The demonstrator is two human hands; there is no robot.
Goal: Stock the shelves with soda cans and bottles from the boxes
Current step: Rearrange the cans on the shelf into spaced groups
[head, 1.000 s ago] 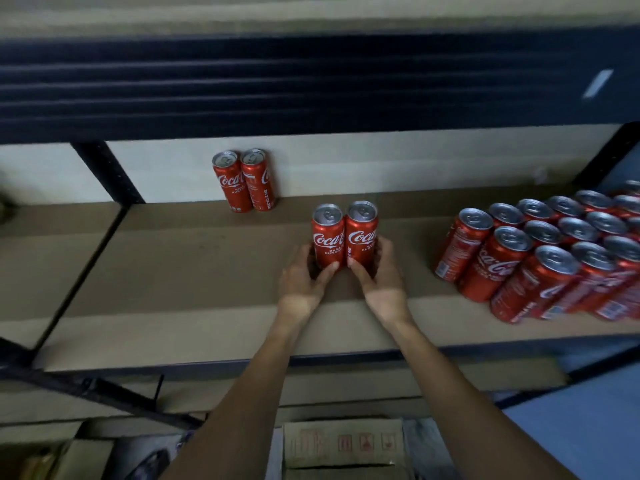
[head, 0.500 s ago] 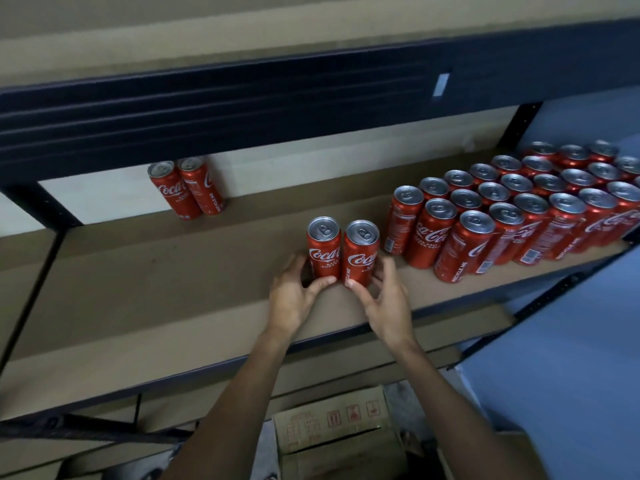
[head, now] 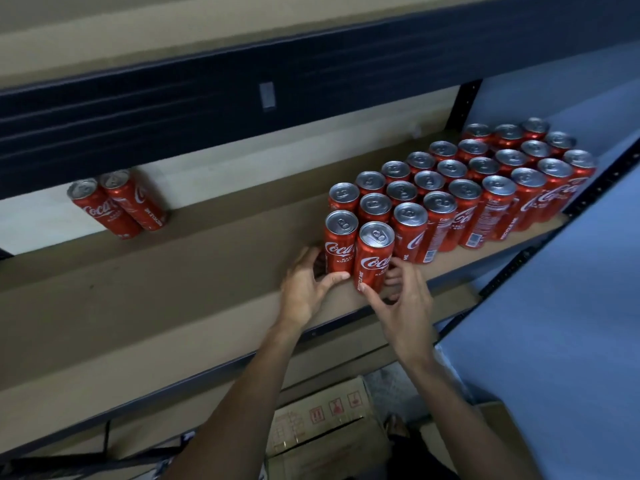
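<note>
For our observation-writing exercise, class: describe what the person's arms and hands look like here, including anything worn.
The left forearm and right forearm are bare down to the picture's lower edge; no sleeves show. The left hand and right hand wear no gloves. No watch or bracelet shows at either wrist. Rings are too small to tell.

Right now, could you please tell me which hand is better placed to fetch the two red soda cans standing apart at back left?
Left, probably. The left hand sits nearer those two red soda cans, with bare brown shelf board between; the right hand would have to reach across.
</note>
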